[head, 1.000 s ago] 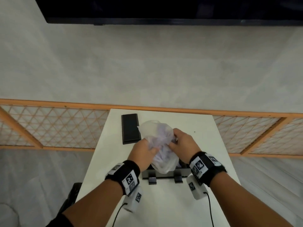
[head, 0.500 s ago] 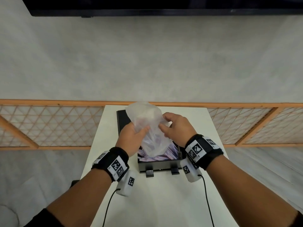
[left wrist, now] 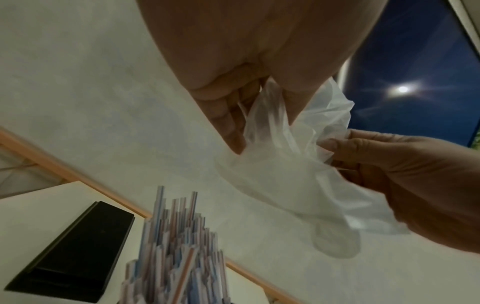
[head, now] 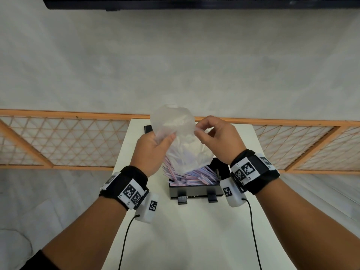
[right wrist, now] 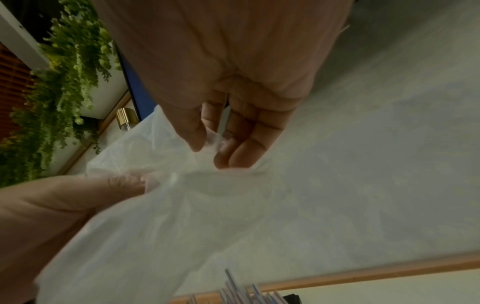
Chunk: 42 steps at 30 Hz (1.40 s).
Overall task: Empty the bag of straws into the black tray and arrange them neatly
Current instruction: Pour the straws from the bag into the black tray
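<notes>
A thin translucent plastic bag (head: 179,137) hangs upside down over the black tray (head: 194,190), held up between both hands. My left hand (head: 157,143) grips its left side, fingers curled into the plastic (left wrist: 262,115). My right hand (head: 202,131) pinches the right side between thumb and fingertips (right wrist: 207,142). Striped pink and blue straws (head: 192,175) lie heaped in the tray, with some still leaning up into the bag's mouth (left wrist: 176,242). The tray's far part is hidden behind the bag.
The tray's flat black lid (left wrist: 75,253) lies on the white table (head: 175,230) at the far left, behind the bag. An orange lattice rail (head: 58,145) runs behind the table's far edge. Cables trail from both wrist cameras.
Both hands have lifted the bag higher and away from the tray. More straws have slid out and now pile in the tray.
</notes>
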Each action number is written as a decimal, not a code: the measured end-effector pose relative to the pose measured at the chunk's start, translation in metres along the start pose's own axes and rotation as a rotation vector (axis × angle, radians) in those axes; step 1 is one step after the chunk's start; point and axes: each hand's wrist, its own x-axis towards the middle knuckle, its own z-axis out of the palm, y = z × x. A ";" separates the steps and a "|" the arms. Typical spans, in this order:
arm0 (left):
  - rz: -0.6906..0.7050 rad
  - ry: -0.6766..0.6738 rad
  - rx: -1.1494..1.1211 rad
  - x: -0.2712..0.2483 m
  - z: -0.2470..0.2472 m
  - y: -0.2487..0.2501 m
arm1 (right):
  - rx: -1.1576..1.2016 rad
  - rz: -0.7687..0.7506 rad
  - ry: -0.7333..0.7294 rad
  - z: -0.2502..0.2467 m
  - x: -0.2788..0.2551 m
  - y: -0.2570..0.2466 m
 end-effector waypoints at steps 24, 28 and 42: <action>-0.980 0.188 -0.275 -0.107 -0.070 -0.169 | -0.089 0.502 -0.458 0.044 -0.265 0.140; -1.040 0.035 0.010 -0.102 -0.061 -0.187 | -0.115 0.572 -0.443 0.044 -0.275 0.150; -0.411 0.107 0.191 -0.131 -0.034 -0.124 | -0.236 0.502 0.034 0.004 -0.126 0.159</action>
